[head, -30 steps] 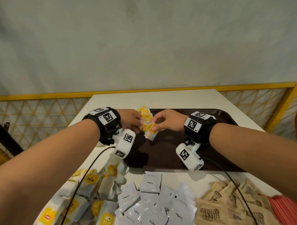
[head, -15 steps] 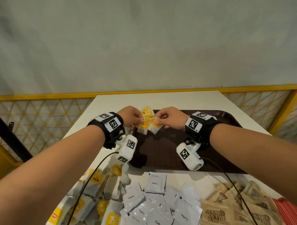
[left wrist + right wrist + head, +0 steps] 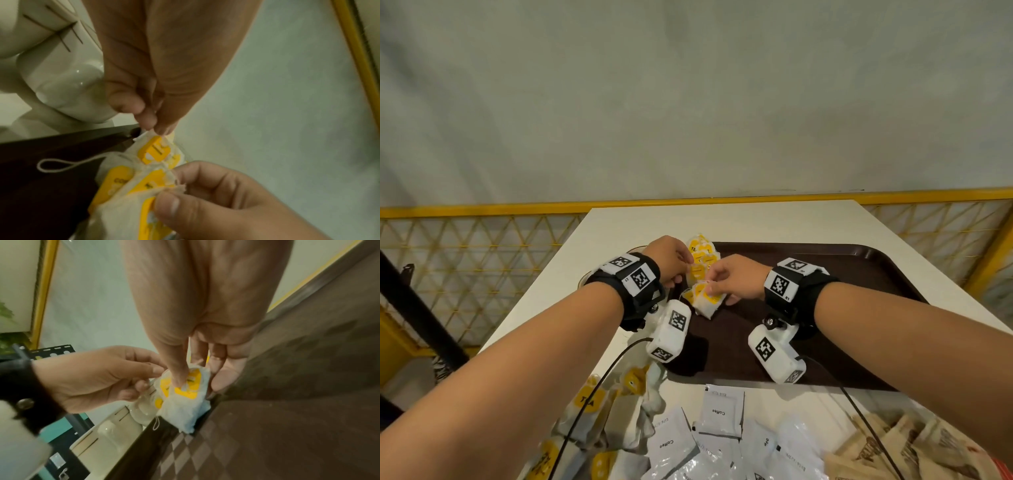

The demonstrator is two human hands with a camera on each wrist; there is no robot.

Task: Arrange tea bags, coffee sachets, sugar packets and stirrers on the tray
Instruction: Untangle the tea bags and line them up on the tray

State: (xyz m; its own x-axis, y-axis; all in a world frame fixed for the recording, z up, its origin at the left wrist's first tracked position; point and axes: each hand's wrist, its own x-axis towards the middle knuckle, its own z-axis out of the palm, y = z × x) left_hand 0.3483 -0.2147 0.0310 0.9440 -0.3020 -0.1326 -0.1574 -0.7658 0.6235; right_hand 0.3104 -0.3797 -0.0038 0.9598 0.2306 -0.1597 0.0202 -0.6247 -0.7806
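A bunch of white tea bags [image 3: 701, 274] with yellow tags hangs over the far-left corner of the dark brown tray [image 3: 842, 308]. Both hands hold it. My left hand [image 3: 681, 270] pinches the top edge of one bag between its fingertips [image 3: 162, 128]. My right hand [image 3: 714, 286] grips the lower tea bags [image 3: 185, 394], with the thumb pressed on a yellow tag. In the left wrist view the tea bags [image 3: 154, 154] fan out and a loop of white string trails over the tray [image 3: 41, 186].
Near me on the white table [image 3: 722, 219] lie loose tea bags [image 3: 592, 407], white coffee sachets [image 3: 722, 421] and brown sugar packets [image 3: 928, 452]. A white ceramic piece [image 3: 61, 81] stands just left of the tray's corner. A yellow railing [image 3: 482, 209] runs behind the table.
Both hands kept hold of the tea bags over the tray's far-left part. The bags are now spread out more in a line, and the right hand has come slightly nearer.
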